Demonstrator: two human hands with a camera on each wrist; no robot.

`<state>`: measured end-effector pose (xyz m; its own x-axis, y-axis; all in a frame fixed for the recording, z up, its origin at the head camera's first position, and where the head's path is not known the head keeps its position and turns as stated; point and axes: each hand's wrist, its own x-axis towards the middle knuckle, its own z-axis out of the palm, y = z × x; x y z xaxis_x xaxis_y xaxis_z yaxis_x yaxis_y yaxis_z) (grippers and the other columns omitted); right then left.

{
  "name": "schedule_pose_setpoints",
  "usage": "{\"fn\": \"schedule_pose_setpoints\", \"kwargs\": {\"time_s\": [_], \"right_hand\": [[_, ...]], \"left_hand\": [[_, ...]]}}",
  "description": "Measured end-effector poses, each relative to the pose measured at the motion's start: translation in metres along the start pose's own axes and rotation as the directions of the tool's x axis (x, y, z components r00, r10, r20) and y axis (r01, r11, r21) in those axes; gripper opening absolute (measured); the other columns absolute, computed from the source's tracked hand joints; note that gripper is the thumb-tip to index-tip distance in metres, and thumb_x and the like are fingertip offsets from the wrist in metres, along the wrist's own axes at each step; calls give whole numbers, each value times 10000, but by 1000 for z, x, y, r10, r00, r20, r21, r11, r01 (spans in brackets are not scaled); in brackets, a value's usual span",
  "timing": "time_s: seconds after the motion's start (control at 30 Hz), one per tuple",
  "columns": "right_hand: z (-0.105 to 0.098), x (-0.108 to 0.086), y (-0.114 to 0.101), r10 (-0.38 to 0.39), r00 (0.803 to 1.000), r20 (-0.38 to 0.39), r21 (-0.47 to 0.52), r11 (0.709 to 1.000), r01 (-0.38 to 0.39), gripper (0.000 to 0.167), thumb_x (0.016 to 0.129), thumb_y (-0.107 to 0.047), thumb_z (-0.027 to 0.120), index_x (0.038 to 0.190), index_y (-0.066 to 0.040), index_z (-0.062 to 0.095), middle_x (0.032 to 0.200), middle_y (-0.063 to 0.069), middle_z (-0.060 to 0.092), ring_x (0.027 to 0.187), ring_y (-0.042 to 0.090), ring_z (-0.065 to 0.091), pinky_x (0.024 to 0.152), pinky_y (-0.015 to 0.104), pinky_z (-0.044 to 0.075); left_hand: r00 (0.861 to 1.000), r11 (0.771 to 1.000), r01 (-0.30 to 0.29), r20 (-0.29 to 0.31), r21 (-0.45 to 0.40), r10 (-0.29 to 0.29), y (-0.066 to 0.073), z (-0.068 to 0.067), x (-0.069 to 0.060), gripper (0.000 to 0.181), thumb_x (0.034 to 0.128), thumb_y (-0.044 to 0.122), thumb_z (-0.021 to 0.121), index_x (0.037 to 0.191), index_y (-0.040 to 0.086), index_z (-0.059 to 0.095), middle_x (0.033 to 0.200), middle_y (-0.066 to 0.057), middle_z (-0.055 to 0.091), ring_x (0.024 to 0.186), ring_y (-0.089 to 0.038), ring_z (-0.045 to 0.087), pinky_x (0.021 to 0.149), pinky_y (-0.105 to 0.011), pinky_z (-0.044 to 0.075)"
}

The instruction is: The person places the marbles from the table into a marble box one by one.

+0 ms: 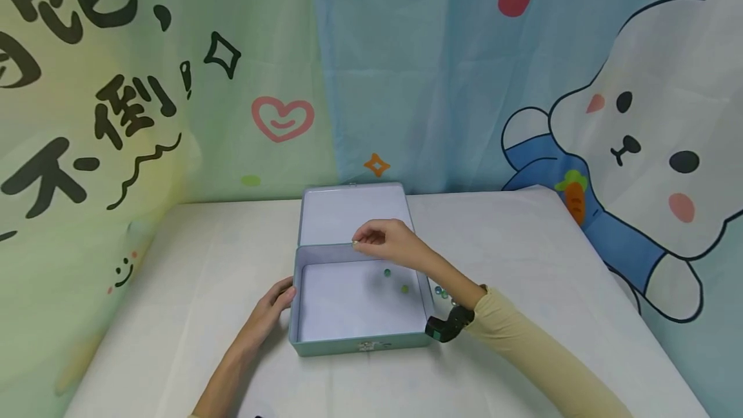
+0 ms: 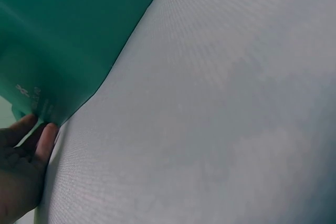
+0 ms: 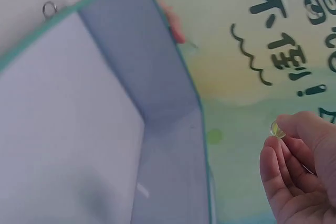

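My right hand (image 1: pixel 390 242) is above the back part of an unlidded pale-green metal box (image 1: pixel 331 346). Between thumb and fingertips it pinches a clear marble (image 3: pixel 276 129) with a yellow-green core. Inside the box lie a green marble (image 1: pixel 387 273) and a yellow-green marble (image 1: pixel 404 289), apart from each other. My left hand (image 1: pixel 268 312) rests against the outside of the box's left wall. In the left wrist view its fingertips touch the green outer wall near a corner, and none show inside the rim.
Just past the box's right wall, more marbles (image 1: pixel 438 289) sit on the white tablecloth (image 1: pixel 511 257), partly hidden by the right forearm. The hinged lid (image 1: pixel 348 215) lies back behind the box. A printed curtain (image 1: pixel 406 82) hangs behind the table.
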<state>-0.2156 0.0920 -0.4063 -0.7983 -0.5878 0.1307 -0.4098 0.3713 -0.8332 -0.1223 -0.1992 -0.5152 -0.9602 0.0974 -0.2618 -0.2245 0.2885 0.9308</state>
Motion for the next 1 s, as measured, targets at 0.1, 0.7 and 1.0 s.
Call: {"fn": "schedule_pose_setpoints", "kwargs": {"time_s": [0.1,0.7,1.0], "right_hand": [[10,16,1,6,999,48,-9,1000,-5,136,890,-160,691,1000,-82,709,913,50,701,812,88,599,756,198,524],[82,60,19,22,890,455,-208,975,82,74,869,-134,697,895,-66,702,841,36,695,714,-12,549,667,124,468],[100,66,32,94,873,478,-337,938,83,88,841,-142,746,839,-74,690,756,1,682,626,-35,493,592,87,397]], "left_hand": [[1000,1000,13,-11,0,-13,0,-1,0,575,985,490,444,1460,170,395,1472,-133,473,1289,-339,493,1109,-608,286],[1000,1000,15,-14,11,-15,0,0,0,582,989,493,440,1459,151,401,1468,-146,476,1295,-358,491,1096,-588,317],[1000,1000,8,-13,-4,-8,1,0,2,556,986,485,458,1444,170,428,1458,-124,492,1286,-332,503,1108,-563,315]]}}
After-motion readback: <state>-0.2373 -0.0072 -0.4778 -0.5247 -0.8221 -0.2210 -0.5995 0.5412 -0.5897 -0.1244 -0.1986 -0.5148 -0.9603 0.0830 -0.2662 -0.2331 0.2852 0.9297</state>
